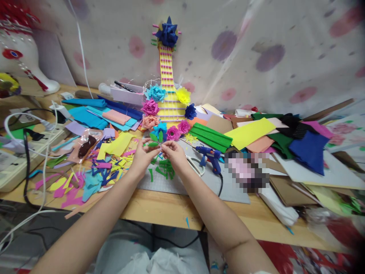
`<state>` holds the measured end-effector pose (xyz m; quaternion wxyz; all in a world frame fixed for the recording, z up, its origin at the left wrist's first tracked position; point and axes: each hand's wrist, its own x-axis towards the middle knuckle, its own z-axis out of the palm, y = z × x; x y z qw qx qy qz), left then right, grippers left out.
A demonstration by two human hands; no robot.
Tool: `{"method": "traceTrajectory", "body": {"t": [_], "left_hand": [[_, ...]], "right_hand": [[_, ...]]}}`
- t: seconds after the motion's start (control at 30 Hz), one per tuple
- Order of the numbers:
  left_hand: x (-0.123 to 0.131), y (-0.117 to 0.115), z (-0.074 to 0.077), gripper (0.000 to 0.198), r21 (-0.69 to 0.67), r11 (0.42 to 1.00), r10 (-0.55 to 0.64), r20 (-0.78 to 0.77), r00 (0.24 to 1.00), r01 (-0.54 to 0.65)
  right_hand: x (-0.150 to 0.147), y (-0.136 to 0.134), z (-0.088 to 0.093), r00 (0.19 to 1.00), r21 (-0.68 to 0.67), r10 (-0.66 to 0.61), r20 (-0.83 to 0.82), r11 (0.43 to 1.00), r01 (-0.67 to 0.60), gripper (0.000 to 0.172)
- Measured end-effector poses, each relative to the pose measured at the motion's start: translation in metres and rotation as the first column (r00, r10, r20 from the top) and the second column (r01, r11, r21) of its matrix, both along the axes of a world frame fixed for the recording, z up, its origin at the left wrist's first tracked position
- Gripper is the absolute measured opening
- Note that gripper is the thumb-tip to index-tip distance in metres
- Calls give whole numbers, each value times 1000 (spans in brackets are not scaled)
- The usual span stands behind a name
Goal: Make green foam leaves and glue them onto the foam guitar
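My left hand [142, 155] and my right hand [174, 152] meet over the grey cutting mat [171, 182], both pinching a small green paper leaf piece [155, 139]. Just behind my fingers stands a yellow paper guitar [169, 99] decorated with pink, blue and yellow paper flowers, topped by a dark blue flower [167, 35]. Green paper scraps [164, 167] lie on the mat under my hands.
A blue glue gun [210, 156] and white scissors [196, 166] lie right of my hands. Coloured paper scraps [94, 175] litter the left; stacked felt and paper sheets [256, 133] fill the right. A power strip with cables [31, 140] sits far left. The wooden table edge [171, 213] runs in front.
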<state>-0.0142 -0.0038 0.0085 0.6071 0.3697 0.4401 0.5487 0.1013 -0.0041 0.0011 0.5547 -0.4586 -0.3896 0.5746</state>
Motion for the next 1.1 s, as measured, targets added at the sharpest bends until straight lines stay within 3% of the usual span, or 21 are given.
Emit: {"method": "traceTrajectory", "body": {"t": [0.23, 0.37, 0.63, 0.9, 1.1], "left_hand": [[5, -3, 3, 58, -128, 992, -3, 95, 995, 15], [1, 0, 8, 52, -137, 990, -13, 131, 991, 31], [-9, 5, 8, 59, -116, 982, -159, -79, 984, 150], [-6, 8, -2, 66, -129, 987, -115, -155, 981, 95], [-10, 7, -1, 64, -104, 993, -69, -191, 979, 50]], "right_hand": [[3, -3, -5, 1000, -62, -19, -15, 998, 18, 35], [7, -7, 0, 999, -64, 23, 28, 998, -21, 37], [21, -14, 12, 983, -78, 128, 128, 990, -119, 36], [22, -15, 12, 973, -82, 179, 145, 982, -169, 32], [24, -15, 15, 964, -73, 165, 209, 985, -153, 32]]}}
